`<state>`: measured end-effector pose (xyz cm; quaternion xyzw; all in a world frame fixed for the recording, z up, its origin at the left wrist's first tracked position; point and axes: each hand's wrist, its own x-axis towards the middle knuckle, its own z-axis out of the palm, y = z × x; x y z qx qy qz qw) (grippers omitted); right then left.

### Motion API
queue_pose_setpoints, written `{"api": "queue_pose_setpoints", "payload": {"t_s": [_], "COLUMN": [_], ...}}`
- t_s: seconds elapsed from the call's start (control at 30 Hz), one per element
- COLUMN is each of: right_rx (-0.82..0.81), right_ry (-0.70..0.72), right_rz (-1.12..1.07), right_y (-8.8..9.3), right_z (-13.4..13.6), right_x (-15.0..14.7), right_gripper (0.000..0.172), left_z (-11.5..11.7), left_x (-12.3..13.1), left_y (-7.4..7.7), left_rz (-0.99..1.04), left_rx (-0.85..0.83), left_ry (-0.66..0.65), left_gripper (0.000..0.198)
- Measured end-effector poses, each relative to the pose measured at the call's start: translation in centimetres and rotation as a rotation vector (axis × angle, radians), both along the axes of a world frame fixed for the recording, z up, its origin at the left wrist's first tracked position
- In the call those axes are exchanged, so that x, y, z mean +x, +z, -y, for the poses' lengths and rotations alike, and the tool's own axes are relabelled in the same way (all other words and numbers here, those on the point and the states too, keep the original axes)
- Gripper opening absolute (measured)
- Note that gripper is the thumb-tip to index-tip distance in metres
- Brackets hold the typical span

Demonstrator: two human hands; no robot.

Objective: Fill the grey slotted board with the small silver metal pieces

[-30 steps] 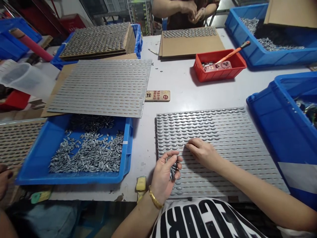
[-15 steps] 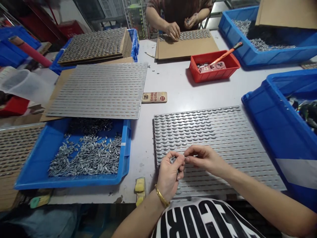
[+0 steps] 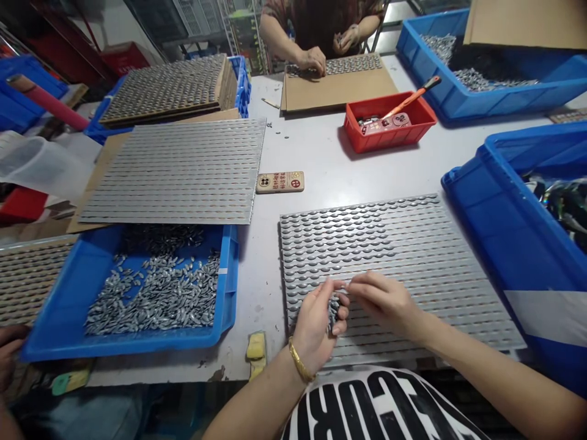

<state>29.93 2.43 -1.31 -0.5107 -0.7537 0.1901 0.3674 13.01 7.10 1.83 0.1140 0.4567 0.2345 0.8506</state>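
Observation:
My left hand (image 3: pixel 316 318) is cupped, palm up, around a handful of small grey oval metal pieces (image 3: pixel 334 311). Its thumb and index finger come up close to the fingertips of my right hand (image 3: pixel 385 302). That right hand is pinched; whatever sits between its fingertips is too small to make out. Both hands are over a grey slotted board (image 3: pixel 440 293). Rows of shiny oval pieces (image 3: pixel 330 235) fill its far left part, while narrow slots show across the rest.
Left of the board, a blue bin (image 3: pixel 229 305) holds many loose metal pieces, with another slotted board (image 3: pixel 174 171) lying over its back. A phone (image 3: pixel 280 182), red tray (image 3: pixel 389 131) and yellow block (image 3: pixel 255 347) lie around. Across the table, a co-worker's hand (image 3: pixel 312 61) touches a board.
My left hand has turned and loosened, so more of the metal pieces show. My right fingertips moved slightly right. Another person's hand has appeared at the left edge. The view shifted slightly.

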Motion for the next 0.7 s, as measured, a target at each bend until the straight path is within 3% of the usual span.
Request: {"api": "queue_pose_setpoints", "payload": {"t_s": [0.17, 0.3, 0.5, 0.7], "right_rx": [-0.070, -0.066, -0.068, -0.091], "right_ry": [-0.136, -0.120, -0.115, -0.112], "right_rz": [0.057, 0.206, 0.372, 0.268], "right_y": [-2.0, -3.3, -3.4, -2.7], "right_z": [-1.8, -2.5, -2.3, -2.5], "right_x": [1.9, 2.0, 1.9, 1.9], "right_gripper": [0.019, 0.020, 0.023, 0.023], "left_z": [-0.9, 0.2, 0.8, 0.9], "left_x": [-0.9, -0.9, -0.3, 0.2], "left_y": [1.0, 0.6, -0.1, -0.6], "left_rz": [-0.048, -0.067, -0.019, -0.041], "left_rx": [0.009, 0.034, 0.101, 0.123], "left_ry": [0.183, 0.096, -0.011, 0.009], "left_gripper": [0.028, 0.023, 0.022, 0.025]}}
